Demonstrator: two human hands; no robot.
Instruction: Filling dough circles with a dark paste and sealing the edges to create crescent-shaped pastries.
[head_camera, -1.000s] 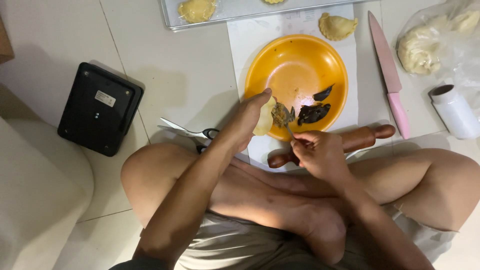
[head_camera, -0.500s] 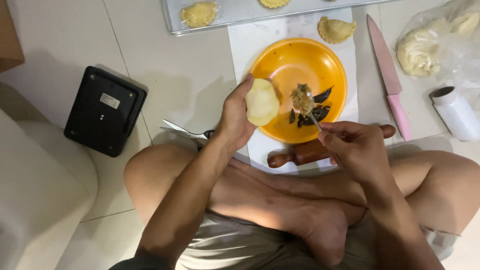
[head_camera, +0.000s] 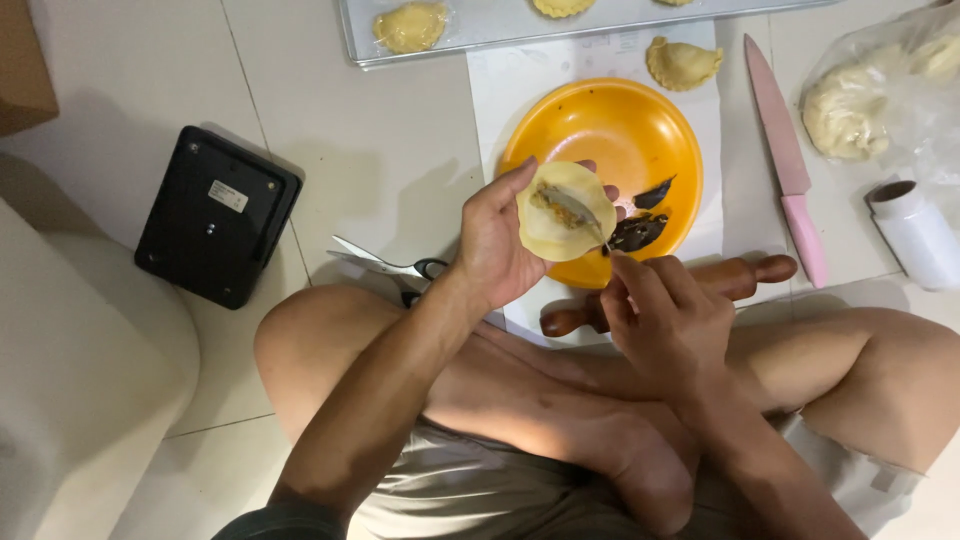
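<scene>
The left hand (head_camera: 500, 245) cups a round dough disc (head_camera: 560, 215) over the orange plate (head_camera: 640, 130); the right hand (head_camera: 665, 315) pinches a spoon (head_camera: 585, 212) on its filling.

Left hand (head_camera: 495, 245) cupped palm-up, right hand (head_camera: 665, 320) pinched just beside it.

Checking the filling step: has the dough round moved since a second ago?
Yes. The dough round, in the left hand, has risen from the orange plate's near rim to lie over the plate, opened flat.
</scene>
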